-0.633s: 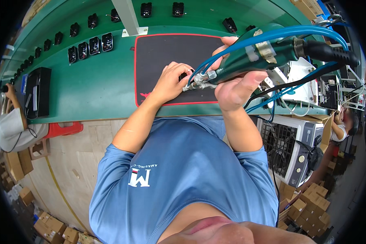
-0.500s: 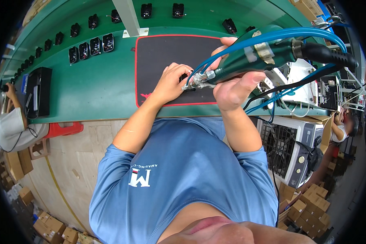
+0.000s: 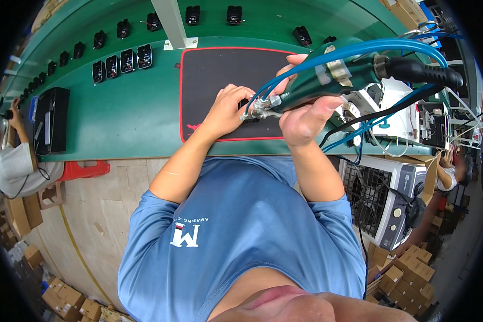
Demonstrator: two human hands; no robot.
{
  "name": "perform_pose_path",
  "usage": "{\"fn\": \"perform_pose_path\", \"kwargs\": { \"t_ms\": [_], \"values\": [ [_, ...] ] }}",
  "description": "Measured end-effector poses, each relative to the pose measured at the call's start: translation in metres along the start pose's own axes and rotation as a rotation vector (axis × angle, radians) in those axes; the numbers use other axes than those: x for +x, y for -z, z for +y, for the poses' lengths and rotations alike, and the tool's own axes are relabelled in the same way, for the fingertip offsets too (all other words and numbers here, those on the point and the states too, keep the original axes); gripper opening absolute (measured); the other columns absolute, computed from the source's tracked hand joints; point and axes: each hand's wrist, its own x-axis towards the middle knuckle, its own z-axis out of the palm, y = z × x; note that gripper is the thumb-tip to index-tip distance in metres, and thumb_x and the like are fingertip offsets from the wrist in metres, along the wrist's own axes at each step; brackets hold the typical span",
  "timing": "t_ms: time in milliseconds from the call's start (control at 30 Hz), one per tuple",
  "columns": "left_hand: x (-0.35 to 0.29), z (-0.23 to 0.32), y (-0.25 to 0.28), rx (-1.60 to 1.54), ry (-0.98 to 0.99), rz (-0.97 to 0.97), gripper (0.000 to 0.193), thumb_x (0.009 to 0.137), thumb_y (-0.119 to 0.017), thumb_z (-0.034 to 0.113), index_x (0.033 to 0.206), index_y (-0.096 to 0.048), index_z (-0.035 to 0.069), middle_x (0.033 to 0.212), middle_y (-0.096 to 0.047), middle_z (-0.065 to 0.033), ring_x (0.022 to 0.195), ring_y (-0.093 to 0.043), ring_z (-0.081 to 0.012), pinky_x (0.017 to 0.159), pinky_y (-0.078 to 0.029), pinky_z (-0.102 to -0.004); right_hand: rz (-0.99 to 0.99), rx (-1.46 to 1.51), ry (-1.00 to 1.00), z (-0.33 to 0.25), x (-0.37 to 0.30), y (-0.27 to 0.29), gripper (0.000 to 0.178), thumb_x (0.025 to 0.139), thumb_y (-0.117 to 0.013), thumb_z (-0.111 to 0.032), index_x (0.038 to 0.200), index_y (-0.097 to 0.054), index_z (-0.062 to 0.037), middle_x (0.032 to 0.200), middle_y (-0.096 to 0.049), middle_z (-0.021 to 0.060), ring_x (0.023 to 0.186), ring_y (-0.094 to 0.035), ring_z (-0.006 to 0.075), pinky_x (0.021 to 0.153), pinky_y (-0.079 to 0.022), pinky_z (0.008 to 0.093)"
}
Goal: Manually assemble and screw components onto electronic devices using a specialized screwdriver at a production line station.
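My right hand [image 3: 306,112] grips a green powered screwdriver [image 3: 327,80] with blue hoses and a black cable running off to the right. Its metal tip [image 3: 252,111] points down at a small black part [image 3: 248,103] on the black mat with a red border [image 3: 220,70]. My left hand [image 3: 226,110] presses on that small part, fingers curled over it, right beside the tool tip. Most of the part is hidden under my fingers.
Rows of small black parts [image 3: 121,59] lie on the green bench [image 3: 134,118], with more at the far edge [image 3: 193,13]. A black tray [image 3: 51,121] sits at left near another person [image 3: 11,161]. A white fan unit [image 3: 383,198] stands at right, cardboard boxes on the floor.
The screwdriver and my right hand have shifted slightly; my left hand stays on the small part.
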Motion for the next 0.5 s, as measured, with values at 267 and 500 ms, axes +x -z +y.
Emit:
{"fn": "perform_pose_path", "kwargs": {
  "t_ms": [267,500],
  "values": [
    [0.0,-0.004,-0.002,-0.005,0.056,-0.035,0.013,0.082,-0.068,0.01,0.095,-0.064,0.01,0.1,-0.068,-0.0007,0.092,-0.054,-0.025,0.088,-0.04,-0.0377,0.002,0.079,-0.043,0.009,-0.006,0.006,0.092,0.087,-0.031,-0.08,0.11,-0.052,0.0068,0.069,-0.059,0.01,0.06,-0.056,0.0156,0.051,-0.045,0.0262],
    [0.0,-0.002,0.0,-0.004,0.067,-0.039,0.01,0.088,-0.063,0.014,0.097,-0.064,0.01,0.101,-0.067,-0.0011,0.097,-0.055,-0.0244,0.09,-0.039,-0.038,-0.019,-0.011,-0.065,-0.012,0.007,-0.002,0.102,0.082,-0.029,-0.085,0.113,-0.052,0.0095,0.064,-0.056,0.0077,0.056,-0.054,0.0154,0.051,-0.046,0.0269]
  ]
}}
